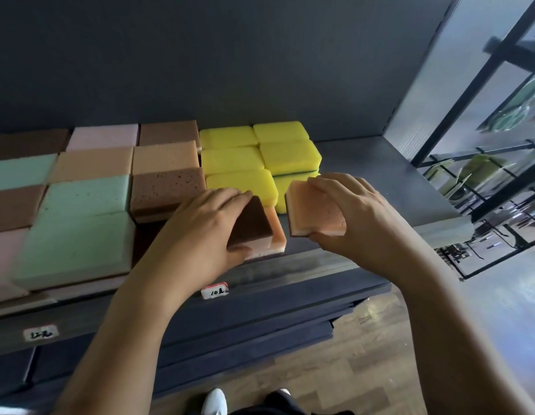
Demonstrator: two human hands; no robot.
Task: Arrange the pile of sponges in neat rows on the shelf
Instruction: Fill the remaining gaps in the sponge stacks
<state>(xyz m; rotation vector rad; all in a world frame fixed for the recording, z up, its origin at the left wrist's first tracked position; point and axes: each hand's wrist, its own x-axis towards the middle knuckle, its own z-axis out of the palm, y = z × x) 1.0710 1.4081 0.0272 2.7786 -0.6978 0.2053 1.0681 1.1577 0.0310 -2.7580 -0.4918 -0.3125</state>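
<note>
Sponges are laid in rows along the shelf point(365, 157), as seen from the head view: green sponges point(77, 235) at the left front, brown, pink and orange ones behind and beside them, and a block of yellow sponges point(239, 157) set toward the back edge, right of the middle. A brown-topped sponge point(251, 220) at the front edge of the shelf is grasped by the left hand point(200, 232), the fingers curled over its far side and the thumb pressed against its near side; a pale layer is seen under it and an orange sponge point(276, 229) touches its right side. A second orange sponge point(315, 212) is held tilted by the right hand point(359, 214), just beside the first pair and in front of the yellow block, with the fingers bent over its far edge and the thumb under its near edge. A price label point(214, 290) is fixed to the shelf's front lip below the left hand, and another label point(40, 333) is seen further left. A wooden floor point(335, 354) and a white shoe point(213, 401) are visible below.
</note>
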